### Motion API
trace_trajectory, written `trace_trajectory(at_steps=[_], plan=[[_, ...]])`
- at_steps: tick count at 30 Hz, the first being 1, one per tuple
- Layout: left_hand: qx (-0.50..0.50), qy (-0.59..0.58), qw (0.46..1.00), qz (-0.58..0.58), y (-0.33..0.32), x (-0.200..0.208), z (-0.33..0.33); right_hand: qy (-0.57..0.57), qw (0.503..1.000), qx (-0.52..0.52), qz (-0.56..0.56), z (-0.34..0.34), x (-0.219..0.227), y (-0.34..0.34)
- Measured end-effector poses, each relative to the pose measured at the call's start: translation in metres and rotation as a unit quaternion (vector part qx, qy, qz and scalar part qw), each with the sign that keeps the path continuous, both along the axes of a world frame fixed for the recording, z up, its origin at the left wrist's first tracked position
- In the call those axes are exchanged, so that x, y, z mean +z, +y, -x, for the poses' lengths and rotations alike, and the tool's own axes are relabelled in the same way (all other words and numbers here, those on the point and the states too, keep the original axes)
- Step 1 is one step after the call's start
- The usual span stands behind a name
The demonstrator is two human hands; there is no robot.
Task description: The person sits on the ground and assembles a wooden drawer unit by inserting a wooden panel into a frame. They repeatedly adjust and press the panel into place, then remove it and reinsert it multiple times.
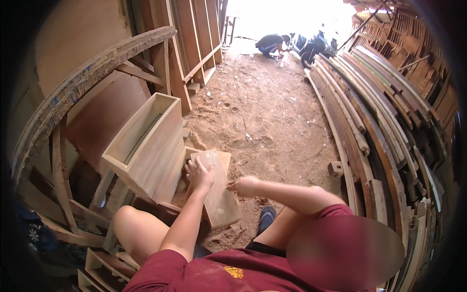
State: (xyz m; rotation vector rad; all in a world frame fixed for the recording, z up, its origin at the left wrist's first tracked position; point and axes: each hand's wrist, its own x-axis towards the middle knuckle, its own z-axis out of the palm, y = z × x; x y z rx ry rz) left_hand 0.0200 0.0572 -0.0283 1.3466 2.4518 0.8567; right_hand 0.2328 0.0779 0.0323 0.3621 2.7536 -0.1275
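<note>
My left hand (198,173) lies flat, open, on the board (217,190), my right hand (242,186) pinched shut at its three-o'clock edge; unclamped, it could skid sideways.

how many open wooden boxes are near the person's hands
1 for sure: a pale open-topped rectangular wooden box stands just left of the left hand, which presses a flat light wooden board. The right hand is at that board's right edge. Box-like frames at lower left may be more.
</note>
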Motion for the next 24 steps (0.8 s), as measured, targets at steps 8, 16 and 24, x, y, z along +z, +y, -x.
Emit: trace_trajectory(at_steps=[8, 16, 24], plan=[[-0.095, 0.053, 0.959, 0.260, -0.040, 0.061, -0.072, -0.090, 0.977, -0.194, 0.002, -0.037, 0.061, 0.100], [-0.083, 0.078, 0.956, 0.270, -0.038, 0.047, -0.087, -0.104, 0.962, -0.225, 0.117, -0.036, 0.107, 0.121], [-0.134, 0.112, 0.942, 0.287, -0.052, 0.044, -0.060, -0.015, 0.950, -0.278, 0.144, -0.024, 0.180, 0.090]])
